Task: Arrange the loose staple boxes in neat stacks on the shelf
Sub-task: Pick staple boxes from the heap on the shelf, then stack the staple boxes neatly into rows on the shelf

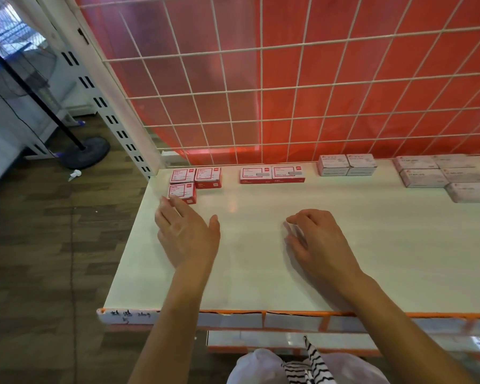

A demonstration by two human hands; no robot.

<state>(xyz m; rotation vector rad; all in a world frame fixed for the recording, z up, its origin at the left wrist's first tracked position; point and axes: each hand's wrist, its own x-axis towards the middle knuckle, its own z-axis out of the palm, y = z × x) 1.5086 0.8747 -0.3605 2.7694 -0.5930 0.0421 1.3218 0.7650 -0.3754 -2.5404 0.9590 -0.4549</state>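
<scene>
Flat white shelf board [385, 259]: lies under both hands and carries all the boxes along its far side.
Left hand [187, 234]: open, palm down, fingers straight and close together, thumb spread toward the right hand. It grips nothing.
Left fingertips [170, 201]: meet the near-left corner of the front red-and-white cardboard staple box [184, 192].
Right hand [313, 239]: fingers loosely curled, nothing held. The fingertips point toward the left hand and sit low over the shelf board; contact with the board cannot be told.
Rear red-and-white staple boxes [196, 176]: two, side by side, directly beyond the front box as seen from the left hand, against the back of the shelf. The front box stands just beside them, in line with the left one.
Middle pair of red-and-white staple boxes [272, 175]: two, touching side by side, beyond the gap between the two hands, well apart from either hand.
Pale pink-and-white staple boxes [347, 164]: two, side by side, beyond the right hand and to its right, at the back edge.
Pale staple box cluster [438, 177]: several flat boxes, far to the right of the right hand, set in close rows; print blurred.
White wire grid panel [261, 79]: stands upright behind the boxes, beyond both hands, in front of a translucent red backing sheet [330, 112].
Orange front edge strip [302, 314]: runs under both forearms, with white label paper below it.
White slotted upright post [106, 106]: beyond and to the left of the left hand.
Black round fan base [85, 152]: on the wood-pattern floor [39, 245], left of the left hand.
</scene>
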